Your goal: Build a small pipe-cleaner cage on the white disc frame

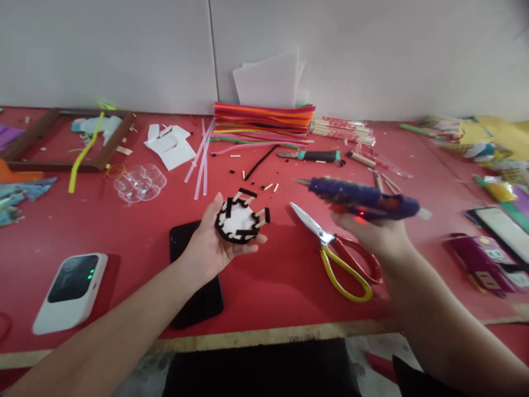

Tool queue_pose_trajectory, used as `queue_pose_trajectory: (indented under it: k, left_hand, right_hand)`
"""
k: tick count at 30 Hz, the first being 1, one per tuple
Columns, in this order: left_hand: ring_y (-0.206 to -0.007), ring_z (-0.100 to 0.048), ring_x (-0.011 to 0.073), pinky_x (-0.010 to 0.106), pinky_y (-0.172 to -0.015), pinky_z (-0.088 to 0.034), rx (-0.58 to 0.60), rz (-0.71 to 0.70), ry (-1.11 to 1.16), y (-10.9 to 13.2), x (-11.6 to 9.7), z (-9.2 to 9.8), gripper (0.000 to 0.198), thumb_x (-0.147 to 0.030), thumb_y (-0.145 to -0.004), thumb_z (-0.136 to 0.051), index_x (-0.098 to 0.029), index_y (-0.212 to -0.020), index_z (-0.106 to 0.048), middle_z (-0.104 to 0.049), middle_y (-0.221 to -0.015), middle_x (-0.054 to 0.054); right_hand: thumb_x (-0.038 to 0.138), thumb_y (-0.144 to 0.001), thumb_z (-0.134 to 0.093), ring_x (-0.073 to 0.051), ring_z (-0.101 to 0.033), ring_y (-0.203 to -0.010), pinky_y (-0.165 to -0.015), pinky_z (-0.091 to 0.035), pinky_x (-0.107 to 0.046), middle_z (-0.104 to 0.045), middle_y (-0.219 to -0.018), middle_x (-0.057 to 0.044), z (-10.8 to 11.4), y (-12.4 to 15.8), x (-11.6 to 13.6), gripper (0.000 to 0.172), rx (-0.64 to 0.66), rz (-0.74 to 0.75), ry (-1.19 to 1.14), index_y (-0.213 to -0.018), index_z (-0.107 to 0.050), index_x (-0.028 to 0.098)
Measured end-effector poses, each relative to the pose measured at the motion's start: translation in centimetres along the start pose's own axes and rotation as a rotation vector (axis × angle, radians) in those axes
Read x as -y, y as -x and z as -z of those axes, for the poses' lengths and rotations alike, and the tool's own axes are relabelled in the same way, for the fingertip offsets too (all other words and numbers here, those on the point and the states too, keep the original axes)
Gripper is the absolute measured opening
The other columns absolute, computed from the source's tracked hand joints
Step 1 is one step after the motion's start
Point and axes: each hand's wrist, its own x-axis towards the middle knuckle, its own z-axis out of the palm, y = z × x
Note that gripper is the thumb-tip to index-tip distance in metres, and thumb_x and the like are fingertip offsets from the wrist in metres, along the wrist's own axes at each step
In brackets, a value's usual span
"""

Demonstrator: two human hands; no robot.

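Note:
My left hand (212, 242) holds a small round craft piece (240, 220) above the red table (268, 275). The piece has a white middle, a black fuzzy rim and short wooden sticks poking out around it. My right hand (374, 234) grips a purple hot glue gun (359, 197), its nozzle pointing left and a red light glowing on its underside. The gun is blurred by motion and sits to the right of the craft piece, apart from it. Scissors with red and yellow handles (339, 256) lie on the table between my hands.
A black phone (194, 275) lies under my left wrist and a white device with green lights (70, 289) at the left. Coloured strips (262, 118), clear glue sticks (202, 157), a utility knife (314, 156), a wooden frame (61, 138) and a purple box (481, 264) crowd the table.

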Motion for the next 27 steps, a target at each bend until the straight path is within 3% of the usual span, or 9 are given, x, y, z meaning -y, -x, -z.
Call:
queue_pose_trajectory:
  k: [2, 5, 11, 19, 27]
  left_hand:
    - [-0.059, -0.078, 0.0264, 0.033, -0.053, -0.065, 0.042, -0.013, -0.036, 0.0, 0.0, 0.3, 0.052, -0.06, -0.102, -0.05, -0.013, -0.101, -0.073, -0.08, -0.081, 0.013]
    - [-0.054, -0.075, 0.0254, 0.035, -0.052, -0.065, 0.022, -0.025, -0.059, 0.1, 0.1, 0.3, 0.054, -0.059, -0.101, -0.05, -0.012, -0.093, -0.075, -0.079, -0.075, 0.013]
    - [-0.052, -0.073, 0.0247, 0.036, -0.048, -0.063, -0.058, -0.05, -0.066, 0.4, 0.2, -0.3, 0.059, -0.047, -0.107, -0.032, -0.011, -0.091, -0.076, -0.073, -0.066, 0.011]
    - [-0.06, -0.077, 0.025, 0.035, -0.052, -0.065, -0.012, -0.095, -0.163, 0.4, 0.6, 0.0, 0.043, -0.044, -0.106, -0.046, -0.014, -0.102, -0.076, -0.079, -0.076, 0.011]
    - [-0.062, -0.078, 0.0243, 0.033, -0.053, -0.066, -0.049, -0.104, -0.187, 0.5, 0.8, 0.0, 0.038, -0.042, -0.104, -0.051, -0.013, -0.105, -0.075, -0.08, -0.079, 0.01]
  right_hand:
    - [0.02, -0.081, -0.071, -0.023, -0.071, -0.068, -0.059, -0.057, -0.035, -0.076, -0.08, -0.004, -1.3, 1.1, 0.1, 0.008, 0.174, 0.036, -0.143, -0.086, -0.07, 0.027]
    - [0.018, -0.085, -0.071, -0.022, -0.073, -0.068, -0.06, -0.06, -0.034, -0.076, -0.081, -0.003, -2.3, 2.1, -0.4, 0.01, 0.31, 0.084, -0.319, -0.085, -0.072, 0.028]
    - [0.019, -0.088, -0.07, -0.023, -0.077, -0.082, -0.073, -0.065, -0.034, -0.08, -0.09, -0.004, -1.5, 2.4, -1.2, 0.014, 0.336, 0.121, -0.298, -0.094, -0.079, 0.028]
    - [0.011, -0.073, -0.067, -0.019, -0.071, -0.063, -0.054, -0.056, -0.03, -0.075, -0.076, -0.001, -1.2, 2.4, 0.2, 0.02, 0.367, 0.223, -0.241, -0.084, -0.075, 0.027]
    - [0.019, -0.073, -0.069, -0.018, -0.061, -0.055, -0.046, -0.048, -0.032, -0.067, -0.066, -0.001, -1.6, 2.8, 0.7, 0.008, 0.307, 0.191, -0.174, -0.074, -0.068, 0.027]
